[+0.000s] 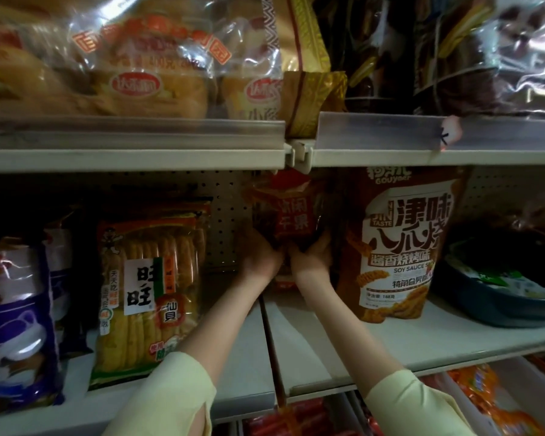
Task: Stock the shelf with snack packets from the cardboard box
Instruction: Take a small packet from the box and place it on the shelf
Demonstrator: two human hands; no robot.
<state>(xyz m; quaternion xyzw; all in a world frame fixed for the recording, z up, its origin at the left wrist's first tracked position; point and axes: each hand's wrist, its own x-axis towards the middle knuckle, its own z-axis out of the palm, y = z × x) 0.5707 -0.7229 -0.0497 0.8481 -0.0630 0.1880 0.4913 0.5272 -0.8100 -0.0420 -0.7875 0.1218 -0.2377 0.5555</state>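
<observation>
dim shop shelf [438, 335], rear edge by the middle seam: snack packet [291, 218] upright between soy sauce bag [403, 247] and rice cracker pack [151, 278]. left hand [260, 258] and right hand [312, 256] grip its lower corners, fingers curled. likely light, crinkly, slippery film; hold low.

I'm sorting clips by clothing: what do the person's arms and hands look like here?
Both arms wear loose, pale yellow-green sleeves: the left sleeve has a slit open at its cuff, the right sleeve shows no slit. Forearms are bare. The left hand and right hand are ungloved; no watch or ring shows.
</observation>
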